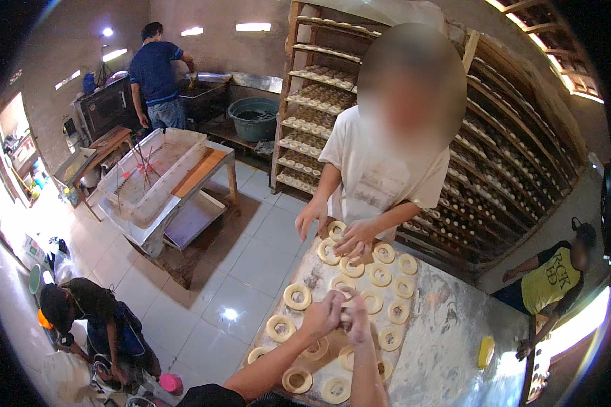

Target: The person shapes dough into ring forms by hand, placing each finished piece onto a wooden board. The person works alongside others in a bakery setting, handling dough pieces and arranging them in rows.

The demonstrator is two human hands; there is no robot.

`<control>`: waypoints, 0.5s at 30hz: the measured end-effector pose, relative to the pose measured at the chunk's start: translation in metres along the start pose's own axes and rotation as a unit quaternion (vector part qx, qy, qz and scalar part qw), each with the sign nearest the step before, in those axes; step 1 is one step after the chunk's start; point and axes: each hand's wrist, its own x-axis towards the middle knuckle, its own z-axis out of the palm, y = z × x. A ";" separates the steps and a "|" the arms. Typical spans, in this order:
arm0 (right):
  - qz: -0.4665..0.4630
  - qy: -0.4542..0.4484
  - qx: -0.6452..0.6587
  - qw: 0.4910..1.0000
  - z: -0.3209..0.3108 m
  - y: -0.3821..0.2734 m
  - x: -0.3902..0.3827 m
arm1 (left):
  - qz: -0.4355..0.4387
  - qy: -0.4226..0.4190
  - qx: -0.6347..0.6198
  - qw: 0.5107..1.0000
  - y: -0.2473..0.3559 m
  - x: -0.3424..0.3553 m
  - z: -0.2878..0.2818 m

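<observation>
Floured dough rings lie on a wooden board [311,270], among them one dough ring [287,298] at its left edge. My left hand [323,315] and my right hand [358,325] meet over the middle of the board, fingers bent in and dusted with flour. Between the fingertips a pale dough ring [347,290] shows in part; the hands hide the rest. Several more rings surround my wrists. Across the board, a co-worker in a white shirt [366,159] has one hand [356,237] over the far rings and the other hand [310,218] beside the board's far corner.
The board rests on a floury metal table [448,339] with a yellow object [486,353] at right. Tall racks [284,136] of dough rings stand behind the co-worker. Another low table [227,159] bears a white tub. Other people stand at the back, right and lower left.
</observation>
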 end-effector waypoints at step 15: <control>0.059 0.149 -0.316 0.935 0.013 0.009 0.145 | -0.066 0.017 0.067 0.995 -0.035 0.147 -0.031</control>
